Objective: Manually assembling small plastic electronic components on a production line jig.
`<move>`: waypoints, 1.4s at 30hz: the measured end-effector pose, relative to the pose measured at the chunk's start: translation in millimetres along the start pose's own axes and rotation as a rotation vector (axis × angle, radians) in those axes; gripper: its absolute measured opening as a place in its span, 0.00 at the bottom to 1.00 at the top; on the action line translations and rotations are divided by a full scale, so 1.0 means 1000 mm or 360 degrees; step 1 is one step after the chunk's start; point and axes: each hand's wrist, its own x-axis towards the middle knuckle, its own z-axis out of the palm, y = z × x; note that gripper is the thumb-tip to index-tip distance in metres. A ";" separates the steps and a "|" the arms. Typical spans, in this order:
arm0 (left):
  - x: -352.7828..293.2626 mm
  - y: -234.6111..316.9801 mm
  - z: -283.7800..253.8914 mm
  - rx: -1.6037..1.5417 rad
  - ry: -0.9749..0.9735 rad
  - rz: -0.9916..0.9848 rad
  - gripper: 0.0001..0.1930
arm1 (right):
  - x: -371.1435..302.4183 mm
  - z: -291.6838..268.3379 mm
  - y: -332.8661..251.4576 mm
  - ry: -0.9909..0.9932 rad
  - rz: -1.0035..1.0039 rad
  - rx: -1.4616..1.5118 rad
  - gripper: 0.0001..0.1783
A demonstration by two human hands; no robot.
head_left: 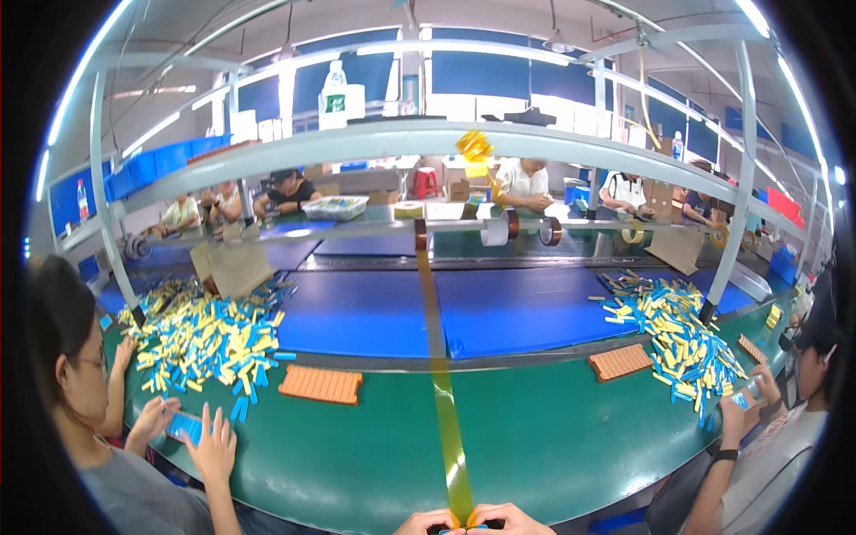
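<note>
At the bottom edge, my left hand (pixel 428 522) and my right hand (pixel 508 520) are close together, fingers closed at the lower end of a long strip of amber tape (pixel 449 419). The strip stretches away from me over the table to a tape roll (pixel 421 235) hanging on a rail. Orange shows at the fingertips of both hands. Small bits of blue (pixel 479 527) peep out under the fingers; what they belong to is mostly hidden by my hands and the picture's edge.
Orange ribbed trays (pixel 321 385) (pixel 620 362) lie left and right on the green table (pixel 374 446). Piles of small yellow and blue pieces (pixel 205 339) (pixel 687 339) flank blue mats (pixel 526 308). A metal frame (pixel 571 145) spans above. Co-workers (pixel 80 401) (pixel 776 446) sit at both sides, handling pieces.
</note>
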 end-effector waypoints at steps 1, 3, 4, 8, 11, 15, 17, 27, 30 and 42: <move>0.001 -0.002 -0.002 -0.0010 -0.0044 -0.0024 0.05 | 0.000 -0.002 -0.001 -0.0028 -0.0016 -0.0002 0.05; 0.001 -0.002 0.002 -0.0030 -0.0011 0.0003 0.06 | -0.002 -0.006 0.000 -0.0037 -0.0055 -0.0016 0.05; 0.000 -0.002 0.004 0.0006 0.0032 -0.0021 0.05 | -0.003 -0.007 0.002 -0.0057 -0.0053 -0.0037 0.06; 0.005 -0.001 0.006 -0.0085 -0.0028 -0.0046 0.06 | -0.007 -0.009 0.008 -0.0019 -0.0081 -0.0067 0.06; 0.003 -0.001 0.009 -0.0091 -0.0018 -0.0060 0.06 | -0.009 -0.009 0.012 0.0024 -0.0175 -0.0014 0.07; 0.000 -0.002 0.014 -0.0094 0.0086 -0.0128 0.06 | -0.011 -0.008 0.012 0.0001 -0.0155 -0.0117 0.08; -0.001 -0.003 0.011 -0.0073 0.0151 -0.0151 0.06 | -0.007 -0.006 0.015 -0.0015 -0.0158 -0.0109 0.09; -0.013 0.028 0.029 0.0693 0.1083 -0.0269 0.06 | -0.005 -0.015 0.035 -0.0043 0.0023 0.0240 0.07; -0.039 0.001 0.012 0.1478 0.1439 -0.0394 0.32 | -0.005 -0.013 0.031 -0.0068 -0.0051 0.0104 0.07; -0.019 -0.013 -0.028 0.1369 0.1401 -0.0575 0.52 | -0.013 -0.016 0.020 -0.0003 0.0120 0.0378 0.06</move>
